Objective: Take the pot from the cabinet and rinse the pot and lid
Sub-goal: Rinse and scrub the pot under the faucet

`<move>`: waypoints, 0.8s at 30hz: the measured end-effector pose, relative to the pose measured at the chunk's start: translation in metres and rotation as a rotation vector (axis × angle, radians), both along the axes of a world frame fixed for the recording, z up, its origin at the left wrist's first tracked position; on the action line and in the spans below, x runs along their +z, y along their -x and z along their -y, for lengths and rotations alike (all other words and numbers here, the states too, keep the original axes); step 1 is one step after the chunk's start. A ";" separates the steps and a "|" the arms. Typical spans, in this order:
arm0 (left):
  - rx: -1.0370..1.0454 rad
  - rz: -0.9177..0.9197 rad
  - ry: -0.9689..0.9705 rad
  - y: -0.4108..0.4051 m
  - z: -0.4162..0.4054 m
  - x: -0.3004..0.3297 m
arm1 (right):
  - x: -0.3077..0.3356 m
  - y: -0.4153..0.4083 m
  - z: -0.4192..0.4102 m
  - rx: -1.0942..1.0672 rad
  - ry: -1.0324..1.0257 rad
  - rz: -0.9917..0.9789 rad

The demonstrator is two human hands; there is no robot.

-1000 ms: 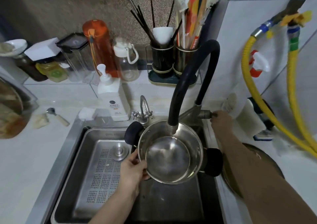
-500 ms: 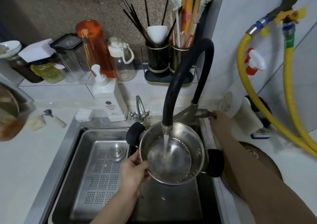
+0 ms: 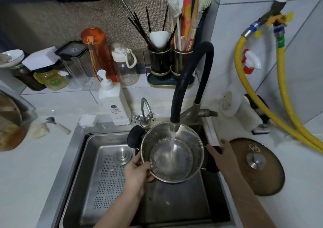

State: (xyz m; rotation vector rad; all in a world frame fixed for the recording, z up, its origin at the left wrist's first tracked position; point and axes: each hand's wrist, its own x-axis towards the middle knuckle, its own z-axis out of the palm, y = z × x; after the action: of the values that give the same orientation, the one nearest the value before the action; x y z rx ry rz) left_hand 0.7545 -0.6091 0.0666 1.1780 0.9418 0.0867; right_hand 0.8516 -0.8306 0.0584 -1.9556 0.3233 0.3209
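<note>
Pot (image 3: pixel 172 153) was held over the sink (image 3: pixel 90 166), right under the black tap (image 3: pixel 176 95). Water stream (image 3: pixel 173 143) ran into it and pooled on the bottom. Left hand (image 3: pixel 138 173) had its grip curled over the pot's near-left rim, thumb inside. Right hand (image 3: pixel 222 150) was at the pot's right black handle (image 3: pixel 212 164), fingers reaching toward it; couldn't tell if the grip was closed on it or just touching. The other black handle (image 3: pixel 135 136) stuck out rear-left, free. Lid (image 3: pixel 257 164) lay flat on the bench (image 3: pixel 26 175) right of the sink, knob up, apart from the pot. Soap bottle (image 3: pixel 114 103) stood behind the sink.
</note>
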 end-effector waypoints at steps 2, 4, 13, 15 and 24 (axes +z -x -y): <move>-0.011 0.006 -0.005 0.006 -0.005 0.000 | -0.010 0.022 -0.008 -0.094 -0.095 -0.048; -0.029 -0.007 -0.019 0.011 -0.011 -0.001 | -0.014 0.035 -0.019 -0.151 -0.098 -0.013; -0.227 -0.097 -0.069 0.025 -0.049 -0.006 | -0.004 0.047 -0.043 -0.254 -0.097 0.034; -0.204 -0.100 -0.025 0.021 -0.069 -0.004 | 0.002 0.047 -0.049 -0.235 -0.095 0.037; -0.182 -0.104 -0.298 0.019 -0.108 0.000 | 0.001 0.038 -0.065 -0.206 -0.176 0.053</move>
State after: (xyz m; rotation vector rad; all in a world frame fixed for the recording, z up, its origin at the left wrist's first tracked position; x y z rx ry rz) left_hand 0.7354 -0.5016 0.0670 1.5521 0.9286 0.0199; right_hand 0.8141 -0.7660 0.0599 -1.7381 0.4432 0.1572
